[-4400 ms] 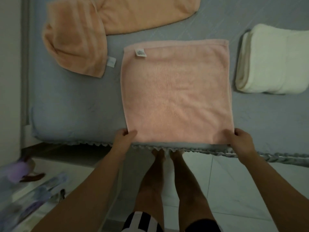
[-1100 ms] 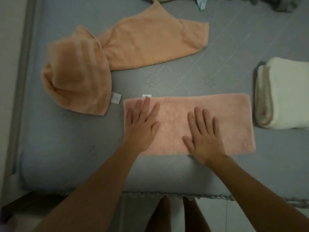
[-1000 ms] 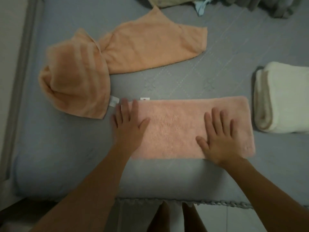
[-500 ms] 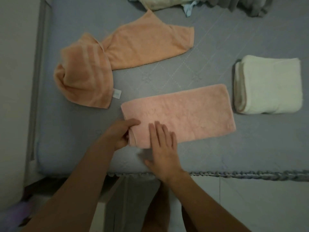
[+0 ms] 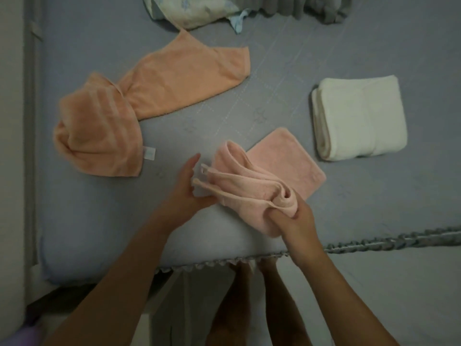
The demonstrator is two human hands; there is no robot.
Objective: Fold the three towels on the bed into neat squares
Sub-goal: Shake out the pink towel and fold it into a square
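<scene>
A pink towel (image 5: 282,161) lies on the grey bed near the front edge, folded to a strip. Its left end is lifted and curled over toward the right. My left hand (image 5: 185,189) pinches the raised edge by the white tag. My right hand (image 5: 293,216) grips the bunched near corner of the same end. An orange towel (image 5: 149,96) lies rumpled and unfolded at the back left. A cream towel (image 5: 359,118) sits folded thick at the right.
The bed's ruffled front edge (image 5: 374,243) runs below my hands, with tiled floor and my legs beyond it. A floral pillow (image 5: 194,8) and grey bedding lie at the back. A wall borders the bed on the left.
The pink towel went from a flat square to a strip folded in half. Both hands smoothed it, then moved to its left end and lifted that end over toward the right.
</scene>
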